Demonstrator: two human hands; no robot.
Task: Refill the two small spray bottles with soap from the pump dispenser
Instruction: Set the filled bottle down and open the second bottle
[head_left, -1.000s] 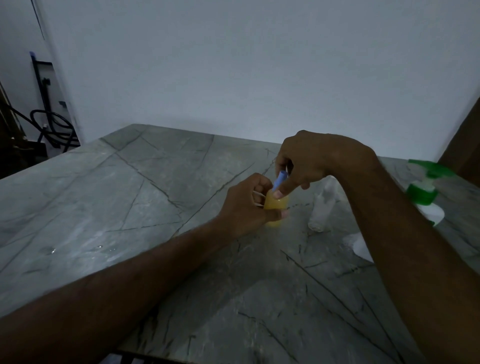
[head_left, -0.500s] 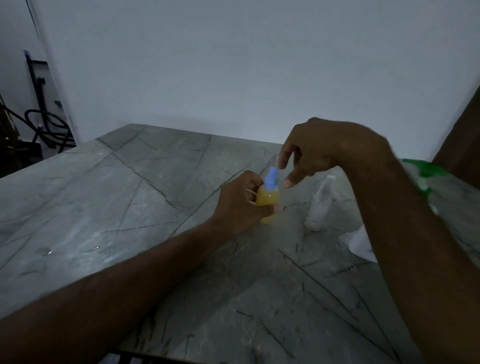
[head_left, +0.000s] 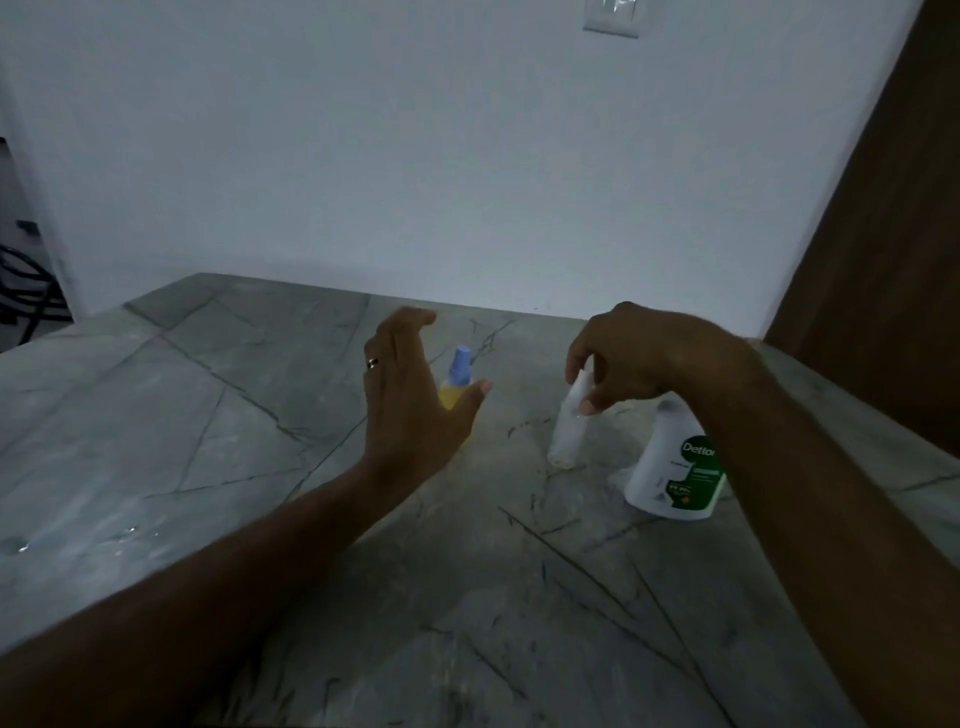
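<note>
The left hand (head_left: 410, 400) is spread wide beside the yellow spray bottle (head_left: 456, 387), while the right hand (head_left: 636, 358) pinches the top of the clear spray bottle (head_left: 567, 434).

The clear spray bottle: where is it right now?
In the head view the clear spray bottle stands on the table, right of centre, between the yellow bottle and the Dettol dispenser, its top pinched by the right hand.

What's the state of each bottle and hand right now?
Yellow bottle: upright on the table, blue cap on, filled with yellow liquid, not held.
Clear bottle: upright on the table, looks empty, top inside the right hand's grip.
Soap dispenser: upright, pump hidden behind the right arm.
Left hand: open, beside the yellow bottle, contact unclear.
Right hand: pinches the clear bottle's top.
</note>
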